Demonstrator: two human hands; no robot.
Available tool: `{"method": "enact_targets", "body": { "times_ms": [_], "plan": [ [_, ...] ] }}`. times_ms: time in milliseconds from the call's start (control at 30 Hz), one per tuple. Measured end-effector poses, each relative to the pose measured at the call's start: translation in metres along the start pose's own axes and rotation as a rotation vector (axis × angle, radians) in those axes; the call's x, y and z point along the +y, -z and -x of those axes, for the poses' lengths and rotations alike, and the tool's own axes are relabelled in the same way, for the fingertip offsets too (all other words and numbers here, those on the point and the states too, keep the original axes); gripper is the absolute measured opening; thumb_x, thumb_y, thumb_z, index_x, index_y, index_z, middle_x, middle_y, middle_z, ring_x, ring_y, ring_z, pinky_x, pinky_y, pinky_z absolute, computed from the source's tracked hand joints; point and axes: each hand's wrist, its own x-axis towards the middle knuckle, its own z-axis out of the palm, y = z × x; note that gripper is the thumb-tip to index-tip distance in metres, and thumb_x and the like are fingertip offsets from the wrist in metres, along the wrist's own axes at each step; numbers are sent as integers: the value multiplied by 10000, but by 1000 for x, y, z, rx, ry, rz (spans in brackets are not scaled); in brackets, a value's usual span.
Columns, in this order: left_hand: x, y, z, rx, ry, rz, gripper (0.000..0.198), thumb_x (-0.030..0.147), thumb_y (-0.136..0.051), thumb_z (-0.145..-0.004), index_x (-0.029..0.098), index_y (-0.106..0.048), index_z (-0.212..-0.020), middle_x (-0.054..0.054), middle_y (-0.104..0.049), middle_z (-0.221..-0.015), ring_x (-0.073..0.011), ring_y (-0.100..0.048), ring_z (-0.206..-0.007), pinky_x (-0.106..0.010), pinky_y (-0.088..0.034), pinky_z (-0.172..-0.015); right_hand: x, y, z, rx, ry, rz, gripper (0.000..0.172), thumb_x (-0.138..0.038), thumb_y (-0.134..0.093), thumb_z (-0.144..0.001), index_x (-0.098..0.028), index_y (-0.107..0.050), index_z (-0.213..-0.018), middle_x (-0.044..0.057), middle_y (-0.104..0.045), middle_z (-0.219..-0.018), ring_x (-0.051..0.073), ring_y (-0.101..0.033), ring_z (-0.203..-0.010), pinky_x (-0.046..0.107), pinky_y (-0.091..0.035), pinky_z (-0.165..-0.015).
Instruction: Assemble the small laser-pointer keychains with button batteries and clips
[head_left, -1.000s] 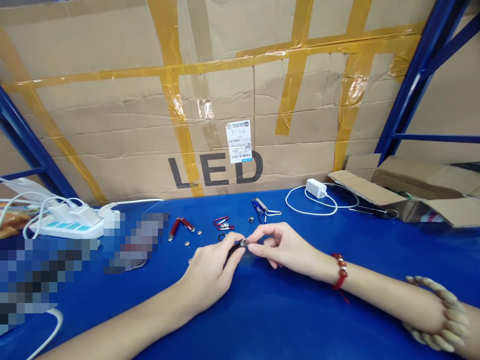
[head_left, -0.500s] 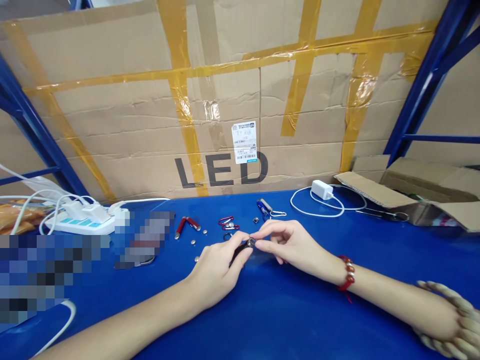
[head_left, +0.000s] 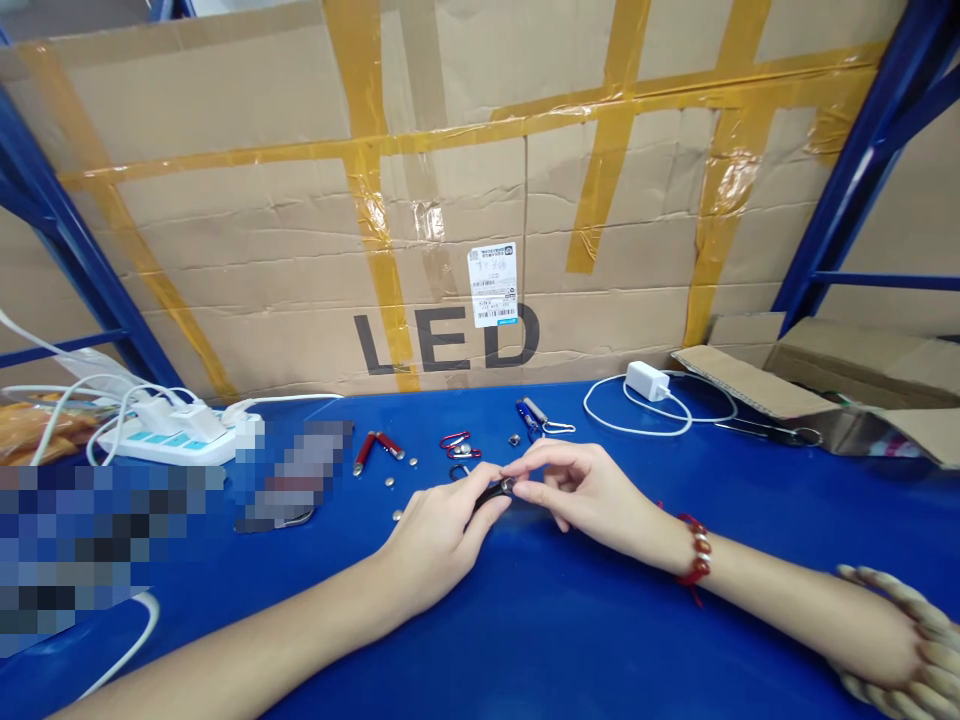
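Note:
My left hand [head_left: 442,530] is closed around a small black tube [head_left: 491,493], its silver-rimmed end pointing to the right. At that end, the thumb and index finger of my right hand [head_left: 574,485] pinch close together on the rim; anything tiny between them is hidden. Just beyond the hands lie a black ring [head_left: 458,472], red carabiner clips [head_left: 459,446] and a small metal piece [head_left: 514,440]. Farther back are a blue tube [head_left: 527,418] and a silver one with a wire clip [head_left: 559,428]. Two red tubes [head_left: 365,453] and several button cells [head_left: 389,482] lie left of them.
A white power strip [head_left: 176,440] with cables and a pixelated flat item [head_left: 296,475] occupy the left. Behind stand a white charger [head_left: 646,381] with its cord and a large taped cardboard box [head_left: 450,200]. At right is an opened carton [head_left: 862,390], tweezers-like tool [head_left: 780,432] beside it.
The black tube's end has tipped slightly, showing less of its opening. Both hands stay together in nearly the same pose; the whole view has shifted a little.

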Motion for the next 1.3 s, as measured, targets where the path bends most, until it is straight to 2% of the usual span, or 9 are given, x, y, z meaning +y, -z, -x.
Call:
{"method": "enact_targets", "body": {
  "times_ms": [133,333,667,833,967,1100,1200,1300],
  "plan": [
    [0,0,1,-3,-5,-11,164,274,-351,-908,256,-469,-1021,33,-643,-810,-161,-616,-705,-225,-394,-593,2,0,-1,-1,-21,7,220,-344,-604,-758,-166,-667,-871,16,-607,-765,16,-464,-376,164,-371,-377],
    [1,1,2,-3,-9,-34,137,280,-347,-912,250,-465,-976,32,-644,-875,-174,-617,-754,-242,-392,-606,4,-1,0,-14,-37,21,216,-343,-607,-757,-173,-664,-877,12,-602,-760,20,-474,-378,164,-381,-378],
    [-3,-3,2,27,-49,17,187,278,-332,-924,255,-475,-1041,20,-613,-972,-174,-581,-834,-274,-422,-738,5,0,0,-10,-1,4,202,-332,-609,-761,-176,-660,-877,16,-591,-798,14,-470,-379,161,-384,-374],
    [-2,-2,2,61,-58,-11,191,285,-337,-921,227,-489,-1021,-1,-606,-986,-184,-562,-815,-296,-429,-736,2,-1,-1,-15,-34,-1,197,-330,-622,-747,-172,-665,-859,18,-613,-797,7,-454,-360,160,-381,-371],
    [-3,-3,2,106,-64,24,175,265,-365,-912,219,-477,-1038,-18,-594,-1030,-184,-548,-903,-300,-417,-798,4,-2,-2,-3,-55,-28,219,-337,-632,-737,-168,-664,-872,25,-620,-799,7,-449,-356,157,-375,-355],
    [-4,-4,3,104,-60,57,159,223,-362,-907,196,-470,-1021,-43,-586,-1028,-193,-531,-950,-318,-401,-835,8,-1,-3,2,-17,-53,202,-326,-643,-729,-174,-676,-857,17,-601,-793,2,-448,-358,154,-381,-351],
    [-4,-2,3,78,-85,125,137,192,-358,-901,191,-472,-978,-37,-593,-971,-173,-546,-897,-279,-410,-790,8,0,-3,6,-4,-122,186,-322,-678,-689,-162,-683,-784,11,-580,-754,14,-458,-372,153,-388,-336],
    [-3,1,3,30,-112,202,122,177,-359,-894,196,-462,-956,-10,-601,-852,-138,-561,-751,-222,-414,-660,3,0,-2,0,3,-187,172,-312,-715,-641,-145,-672,-650,9,-564,-720,21,-451,-387,150,-398,-322]
  ]
}}
